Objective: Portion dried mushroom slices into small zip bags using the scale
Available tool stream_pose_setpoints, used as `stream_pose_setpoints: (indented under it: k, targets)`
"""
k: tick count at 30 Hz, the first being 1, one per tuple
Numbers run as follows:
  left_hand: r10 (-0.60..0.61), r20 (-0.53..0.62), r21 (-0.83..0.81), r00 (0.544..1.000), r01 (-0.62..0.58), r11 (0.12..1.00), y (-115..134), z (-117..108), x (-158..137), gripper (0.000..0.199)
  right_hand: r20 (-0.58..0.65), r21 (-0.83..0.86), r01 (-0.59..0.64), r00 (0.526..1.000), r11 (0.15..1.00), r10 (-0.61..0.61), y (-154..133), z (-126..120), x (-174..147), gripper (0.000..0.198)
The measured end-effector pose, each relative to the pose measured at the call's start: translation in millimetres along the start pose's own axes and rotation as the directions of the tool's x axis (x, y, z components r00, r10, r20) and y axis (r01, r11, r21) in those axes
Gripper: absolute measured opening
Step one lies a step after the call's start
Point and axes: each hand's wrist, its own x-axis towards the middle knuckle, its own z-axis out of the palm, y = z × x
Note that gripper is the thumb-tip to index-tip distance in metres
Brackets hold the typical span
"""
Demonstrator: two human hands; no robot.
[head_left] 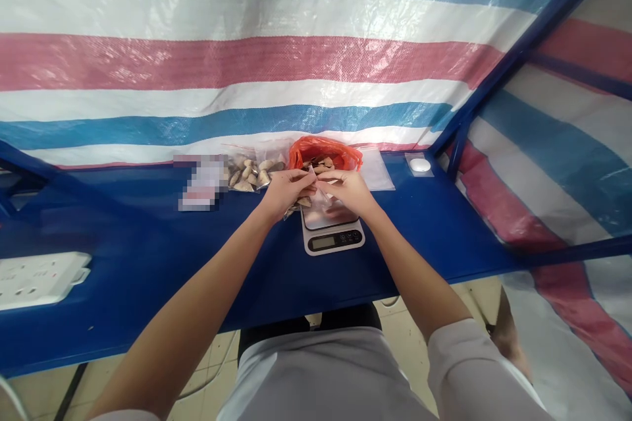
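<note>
My left hand and my right hand meet above a white digital kitchen scale. Between them, the fingertips of both pinch the top of a clear plastic bag. Some tan, dried-looking pieces show below my left hand; whether they lie inside this bag I cannot tell. Just behind my hands stands an open red plastic bag with brownish dried pieces in it. To its left lie clear bags of tan chunks. The scale's display is too faint to read.
Flat clear bags lie right of the red bag, and a small packet with a white disc farther right. A blurred-out patch is at left. A white power strip sits on the blue table. Striped sheeting hangs behind.
</note>
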Motion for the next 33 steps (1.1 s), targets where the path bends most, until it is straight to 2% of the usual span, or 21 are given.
stream_pose_setpoints:
  k: [7,16,25,30,33]
  targets:
    - [0.071,0.037,0.115,0.997,-0.075,0.99,-4,-5,-1,0.036,0.037,-0.048,-0.006,0.999,0.999,0.008,-1,-3,4,0.021]
    - [0.113,0.05,0.215,0.992,-0.121,0.969,-5,-10,-4,0.027,0.043,0.043,-0.044,0.998,0.998,0.043,-2,0,6,0.019]
    - [0.049,0.032,0.231,0.998,-0.056,0.971,5,-6,-7,0.02,0.03,0.12,-0.102,0.995,0.987,0.099,-1,-1,12,0.016]
    - [0.079,0.012,0.292,0.997,-0.079,0.953,4,-13,-4,0.019,0.025,0.211,-0.196,0.98,0.958,0.195,0,-5,14,0.015]
    - [0.084,0.018,0.33,0.996,-0.085,0.94,4,-16,-3,0.022,0.047,0.223,-0.217,0.976,0.95,0.212,1,-5,15,0.016]
